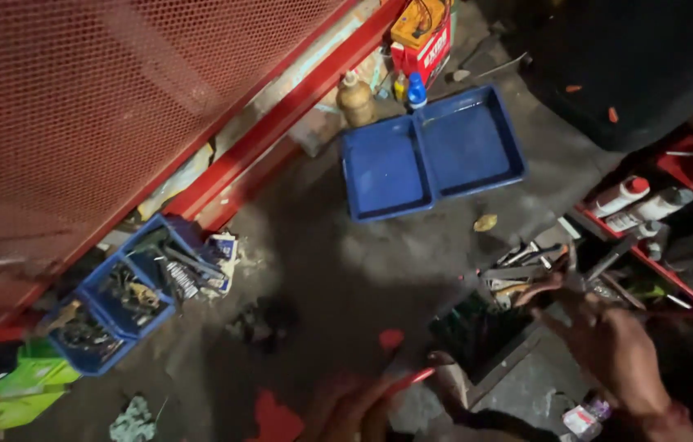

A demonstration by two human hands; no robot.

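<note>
The thin red rod (410,378) lies low in the head view, pinched in the left hand (354,409); it looks light, stiff, best held mid-length. The right hand (608,344) spreads wide, fingers touching tools (526,266) beside the blue tray (432,155).

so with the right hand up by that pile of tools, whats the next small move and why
Probably close the right hand on one tool: its fingers are spread at the edge of the cluttered pile of metal tools, and the blur hides whether anything is gripped. The left hand already seems to hold a thin red-handled tool, so it can stay put.
</note>
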